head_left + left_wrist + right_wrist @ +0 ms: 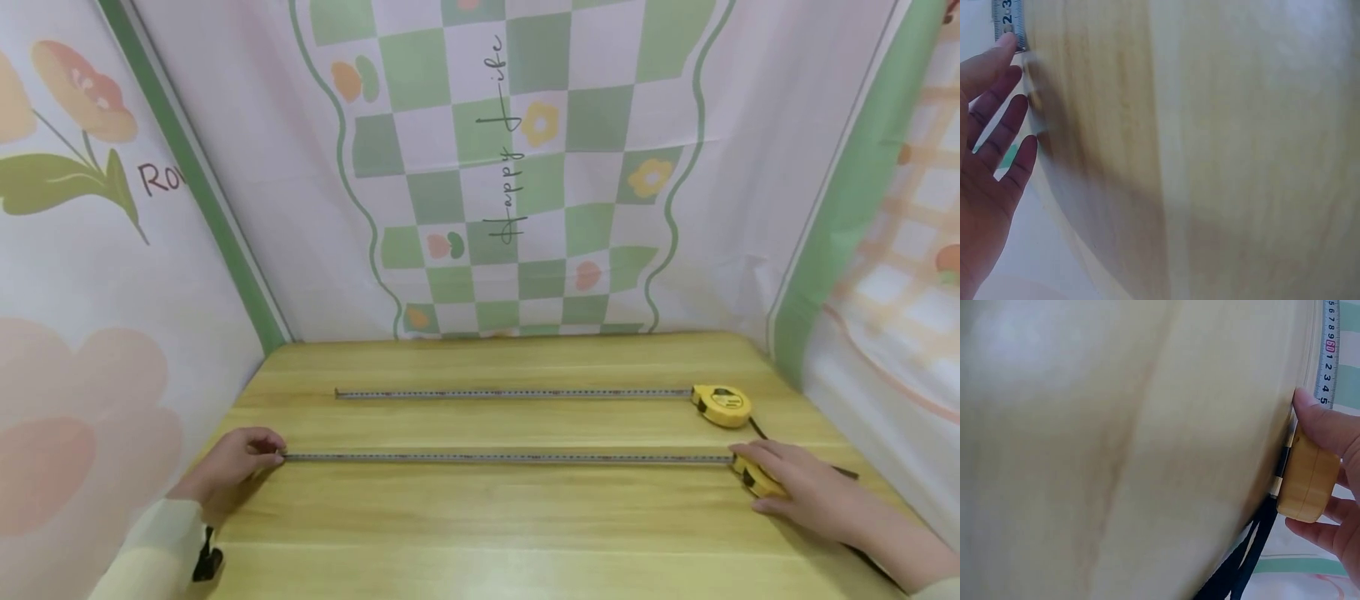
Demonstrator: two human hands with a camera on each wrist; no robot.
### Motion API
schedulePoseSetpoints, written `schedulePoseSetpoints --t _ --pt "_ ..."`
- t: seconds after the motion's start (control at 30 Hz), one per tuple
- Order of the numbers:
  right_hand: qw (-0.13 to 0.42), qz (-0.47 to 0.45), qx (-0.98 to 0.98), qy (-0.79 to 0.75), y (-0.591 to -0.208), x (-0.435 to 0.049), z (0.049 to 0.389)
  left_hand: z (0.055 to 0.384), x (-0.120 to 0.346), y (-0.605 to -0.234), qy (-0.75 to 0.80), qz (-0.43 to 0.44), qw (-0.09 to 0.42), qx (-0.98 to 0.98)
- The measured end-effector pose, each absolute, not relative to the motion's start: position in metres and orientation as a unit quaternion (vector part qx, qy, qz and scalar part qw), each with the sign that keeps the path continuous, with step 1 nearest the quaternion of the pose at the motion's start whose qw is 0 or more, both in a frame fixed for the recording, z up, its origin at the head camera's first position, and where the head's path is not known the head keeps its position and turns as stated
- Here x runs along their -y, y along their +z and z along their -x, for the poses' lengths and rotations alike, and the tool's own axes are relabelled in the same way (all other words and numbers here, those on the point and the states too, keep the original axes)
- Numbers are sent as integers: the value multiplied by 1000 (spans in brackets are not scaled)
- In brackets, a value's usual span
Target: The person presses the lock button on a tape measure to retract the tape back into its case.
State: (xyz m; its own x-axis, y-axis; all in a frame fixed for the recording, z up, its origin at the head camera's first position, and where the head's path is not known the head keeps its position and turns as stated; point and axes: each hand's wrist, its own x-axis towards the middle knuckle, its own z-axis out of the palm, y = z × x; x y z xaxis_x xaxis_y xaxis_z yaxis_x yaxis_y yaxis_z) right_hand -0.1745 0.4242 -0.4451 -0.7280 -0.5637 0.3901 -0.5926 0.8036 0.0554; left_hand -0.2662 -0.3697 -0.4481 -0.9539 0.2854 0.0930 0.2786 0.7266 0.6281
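A yellow tape measure point(756, 478) lies on the wooden table toward the right, its blade point(510, 457) drawn out straight to the left. My right hand point(806, 492) grips the case, and in the right wrist view the thumb lies along the yellow case point(1309, 478) near the blade's mouth, just past the 60 mark. At the far end, my left hand point(238, 457) pinches the blade's tip. The left wrist view shows the thumb on the metal end of the blade point(1009, 22), with the other fingers loosely extended. What the index finger does beneath is partly hidden.
Behind it, a second yellow tape measure point(723, 407) lies with its blade point(513, 392) extended leftward, roughly parallel. Black straps point(1254, 550) trail from the cases. Printed cloth walls point(510, 167) enclose the wooden table point(480, 525) at the back and sides.
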Motion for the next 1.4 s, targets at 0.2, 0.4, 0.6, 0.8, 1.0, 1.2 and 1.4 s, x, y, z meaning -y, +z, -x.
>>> schedulePoseSetpoints --t 0.2,0.4,0.6,0.8,1.0,1.2,1.4 --pt "186 -312 931 36 -445 -425 176 265 369 -447 333 -159 2 -929" --pt "192 -318 928 37 -443 -427 178 268 369 -447 328 -170 -4 -929" --pt "220 -324 920 28 -444 -431 183 270 368 -446 331 -164 -4 -929" --pt "248 -329 911 37 -439 -431 188 268 364 -440 334 -161 -16 -928" --pt "273 -340 899 47 -431 -435 196 271 361 -432 330 -171 -40 -928" --pt "281 -362 887 56 -421 -442 206 276 359 -425 325 -151 -49 -932" --pt "277 -340 897 46 -409 -445 208 284 356 -416 342 -153 -56 -926"
